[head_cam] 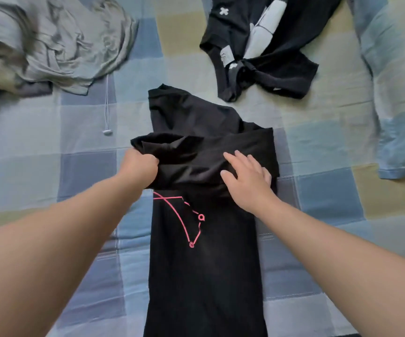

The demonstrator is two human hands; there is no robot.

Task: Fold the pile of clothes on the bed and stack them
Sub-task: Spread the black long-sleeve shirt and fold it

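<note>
While the left hand (140, 164) pinches the black shirt (203, 239) (pink print up), the right hand (247, 173) presses flat, fingers spread; mid-fold, next it needs smoothing.

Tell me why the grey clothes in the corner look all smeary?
Head view: the grey clothes blur toward the frame's left edge; the black T-shirt in the middle looks sharper; the wide lens bends the edges; light is soft, no glare.

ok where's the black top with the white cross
The black top lies crumpled upper right in the head view, beyond the pink-printed shirt, left of the blue garment.
</note>
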